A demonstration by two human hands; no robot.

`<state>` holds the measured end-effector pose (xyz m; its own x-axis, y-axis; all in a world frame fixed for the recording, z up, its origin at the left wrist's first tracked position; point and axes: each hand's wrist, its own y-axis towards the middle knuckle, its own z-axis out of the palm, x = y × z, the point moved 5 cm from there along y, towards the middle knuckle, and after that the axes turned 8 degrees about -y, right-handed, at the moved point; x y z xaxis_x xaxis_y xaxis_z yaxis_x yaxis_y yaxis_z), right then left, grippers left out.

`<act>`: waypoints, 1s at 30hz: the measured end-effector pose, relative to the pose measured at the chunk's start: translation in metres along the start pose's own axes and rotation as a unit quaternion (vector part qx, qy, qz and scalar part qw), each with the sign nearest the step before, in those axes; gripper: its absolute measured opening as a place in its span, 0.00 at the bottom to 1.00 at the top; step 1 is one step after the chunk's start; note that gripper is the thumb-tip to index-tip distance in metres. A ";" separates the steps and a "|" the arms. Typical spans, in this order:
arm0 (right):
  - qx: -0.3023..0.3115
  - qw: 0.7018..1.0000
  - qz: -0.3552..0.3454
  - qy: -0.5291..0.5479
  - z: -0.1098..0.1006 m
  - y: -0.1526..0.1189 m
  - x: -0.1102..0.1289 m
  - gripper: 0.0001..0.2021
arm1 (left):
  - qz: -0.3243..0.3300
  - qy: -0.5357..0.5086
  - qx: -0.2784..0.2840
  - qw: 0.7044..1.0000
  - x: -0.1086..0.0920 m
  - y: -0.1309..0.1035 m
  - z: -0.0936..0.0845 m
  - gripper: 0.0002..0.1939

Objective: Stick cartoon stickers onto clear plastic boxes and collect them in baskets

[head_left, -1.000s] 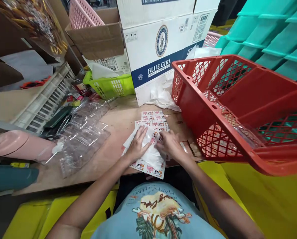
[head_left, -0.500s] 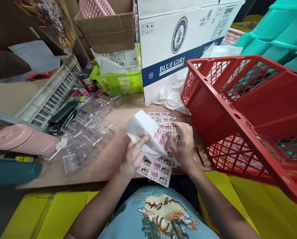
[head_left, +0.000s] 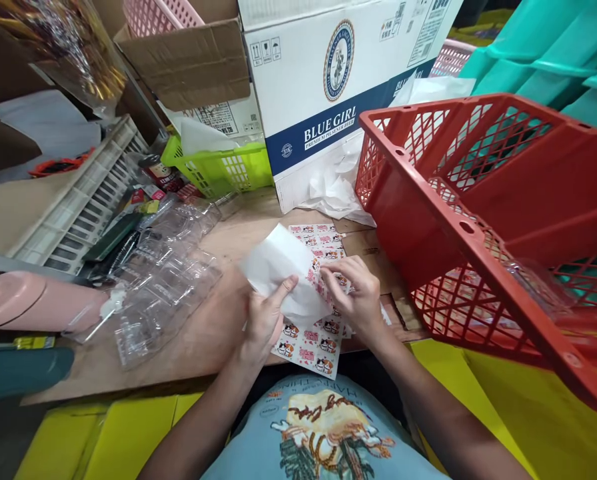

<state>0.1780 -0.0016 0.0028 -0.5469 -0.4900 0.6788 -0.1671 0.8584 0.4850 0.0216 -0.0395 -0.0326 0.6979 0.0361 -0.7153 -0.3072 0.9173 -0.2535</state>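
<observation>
My left hand (head_left: 264, 313) grips a white backing sheet (head_left: 281, 260), thumb on top, with the sheet curled over. Along its right edge shows a strip of printed cat stickers (head_left: 314, 270). My right hand (head_left: 357, 293) is closed in a pinch at that edge, thumb and forefinger together at a sticker. Beneath both hands lie more sticker sheets (head_left: 306, 350) with cartoon cats and pink lettering, on the wooden table (head_left: 203, 340). A small pink thing (head_left: 277, 329) shows by my left palm; its kind is hidden.
A large red plastic crate (head_left: 393, 200) stands close on the right. Clear plastic boxes (head_left: 163, 293) and a pink bottle (head_left: 38, 300) lie at left. Behind are a white beer carton (head_left: 308, 87), a lime-green basket (head_left: 228, 167) and crumpled white paper (head_left: 333, 190).
My right hand has moved left and closed its loosely spread fingers into a pinch at the sheet's edge. The left hand still grips the sheet. The camera view has shifted slightly.
</observation>
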 end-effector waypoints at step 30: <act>-0.117 0.970 -0.147 -0.157 -0.029 0.013 0.025 0.03 | -0.078 0.168 0.268 0.945 0.012 0.006 0.038 0.38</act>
<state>0.1863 -0.0073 0.0416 -0.7330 -0.6062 0.3088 -0.1829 0.6128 0.7688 0.0526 -0.0182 -0.0179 0.4345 -0.1618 -0.8860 0.2183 0.9733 -0.0707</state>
